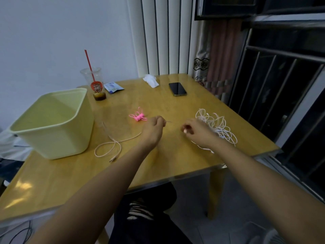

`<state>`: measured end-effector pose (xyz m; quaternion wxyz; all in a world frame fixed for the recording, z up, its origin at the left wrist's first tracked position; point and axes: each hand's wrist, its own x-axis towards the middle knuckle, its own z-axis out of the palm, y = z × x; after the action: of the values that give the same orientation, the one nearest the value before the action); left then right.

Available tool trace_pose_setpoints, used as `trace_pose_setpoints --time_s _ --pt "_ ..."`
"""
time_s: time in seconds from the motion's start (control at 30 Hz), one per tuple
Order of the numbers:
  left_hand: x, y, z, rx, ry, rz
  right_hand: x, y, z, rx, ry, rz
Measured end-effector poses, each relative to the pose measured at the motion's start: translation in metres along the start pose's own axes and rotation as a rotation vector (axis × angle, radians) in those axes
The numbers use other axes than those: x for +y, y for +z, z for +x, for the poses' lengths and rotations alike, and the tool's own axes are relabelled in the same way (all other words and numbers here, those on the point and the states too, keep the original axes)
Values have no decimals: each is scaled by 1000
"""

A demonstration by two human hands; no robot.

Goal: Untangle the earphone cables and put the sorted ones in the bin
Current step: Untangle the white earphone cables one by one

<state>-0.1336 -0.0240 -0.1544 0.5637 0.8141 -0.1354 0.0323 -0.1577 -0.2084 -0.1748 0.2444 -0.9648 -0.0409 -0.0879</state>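
Observation:
A tangle of white earphone cables (217,126) lies on the wooden table (175,155) at the right. My right hand (195,131) sits just left of it, fingers curled, pinching a pale cable end. My left hand (154,126) is curled and pinches a thin cable that stretches toward my right hand. A pale pink cable (112,145) trails from under my left hand in loops to the left, its plug near the bin. A bright pink wound earphone bundle (138,117) lies beyond my left hand. The light green bin (52,124) stands at the left and looks empty.
At the back of the table stand a plastic cup with a red straw (95,85), a blue packet (113,87), a crumpled white tissue (150,80) and a dark phone (177,89). A barred window is to the right, the table's front edge near my forearms.

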Motion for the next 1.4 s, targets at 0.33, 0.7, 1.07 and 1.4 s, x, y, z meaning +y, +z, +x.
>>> trace_pose_setpoints --time_s 0.33,0.7,1.07,1.4 --pt "3 -6 0 191 -63 -17 11 -13 8 73 138 -226" --pt "-12 -17 6 340 17 177 4 -17 5 85 116 -173" --pt "-32 -22 15 302 -147 168 -2 -17 -1 169 120 171" --pt "2 6 -6 11 206 309 -10 -18 -4 134 144 301"
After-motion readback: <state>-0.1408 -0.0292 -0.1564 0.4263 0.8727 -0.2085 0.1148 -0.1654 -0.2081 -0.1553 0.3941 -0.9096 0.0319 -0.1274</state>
